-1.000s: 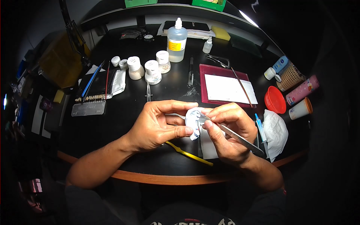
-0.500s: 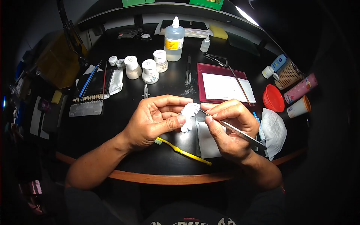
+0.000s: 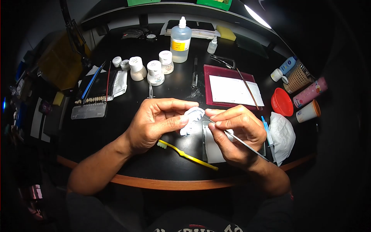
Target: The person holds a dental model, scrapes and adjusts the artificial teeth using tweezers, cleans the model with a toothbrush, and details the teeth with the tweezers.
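Observation:
My left hand (image 3: pixel 154 121) pinches a white plaster dental cast (image 3: pixel 192 120) by its left side, with thumb in front and fingers behind. The curved arch is lit brightly from above. In a pen grip, my right hand (image 3: pixel 239 133) is closed on a slim metal scalpel (image 3: pixel 247 146), its handle slanting down to the right. Its tip is right at the cast's right edge. Below the cast, a yellow toothbrush (image 3: pixel 188 155) lies on the table. A pale pad (image 3: pixel 213 145) is partly covered by my right hand.
Several white-capped jars (image 3: pixel 155 73) and a large liquid bottle (image 3: pixel 180 44) stand behind my hands. A maroon tray (image 3: pixel 207 83) bears white paper and a brush. To the right are a red bowl (image 3: pixel 281 102), crumpled tissue (image 3: pixel 281 133) and a blue syringe (image 3: pixel 267 131). Tooth shade tabs (image 3: pixel 88 110) lie left.
The cast has turned in my left hand and shifted slightly left. The scalpel has rolled in my right fingers, so its narrow edge now shows instead of its marked flat side.

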`<state>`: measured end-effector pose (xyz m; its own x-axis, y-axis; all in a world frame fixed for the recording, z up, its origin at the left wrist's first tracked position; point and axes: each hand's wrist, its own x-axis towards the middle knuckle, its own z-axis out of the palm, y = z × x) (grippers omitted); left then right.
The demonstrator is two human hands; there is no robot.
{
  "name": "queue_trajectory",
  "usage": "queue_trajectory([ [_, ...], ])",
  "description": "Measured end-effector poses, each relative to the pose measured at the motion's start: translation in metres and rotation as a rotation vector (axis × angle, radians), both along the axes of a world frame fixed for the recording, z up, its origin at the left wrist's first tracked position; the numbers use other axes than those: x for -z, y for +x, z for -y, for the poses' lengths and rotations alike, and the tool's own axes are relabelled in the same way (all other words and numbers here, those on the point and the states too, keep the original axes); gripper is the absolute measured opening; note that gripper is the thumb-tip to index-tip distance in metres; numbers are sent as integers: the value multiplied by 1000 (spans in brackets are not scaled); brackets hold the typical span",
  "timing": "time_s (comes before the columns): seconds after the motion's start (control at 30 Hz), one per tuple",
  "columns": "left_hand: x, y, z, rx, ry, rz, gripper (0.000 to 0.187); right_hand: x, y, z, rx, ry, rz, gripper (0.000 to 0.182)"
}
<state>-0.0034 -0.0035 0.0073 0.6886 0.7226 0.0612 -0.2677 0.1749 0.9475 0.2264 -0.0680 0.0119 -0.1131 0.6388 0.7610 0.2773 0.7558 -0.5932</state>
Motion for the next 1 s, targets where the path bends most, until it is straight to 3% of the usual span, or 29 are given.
queue_trajectory([
  [1.0, -3, -1, 0, -48, 106, -27, 36, -4, 0, 3, 10, 50, 119, 16],
])
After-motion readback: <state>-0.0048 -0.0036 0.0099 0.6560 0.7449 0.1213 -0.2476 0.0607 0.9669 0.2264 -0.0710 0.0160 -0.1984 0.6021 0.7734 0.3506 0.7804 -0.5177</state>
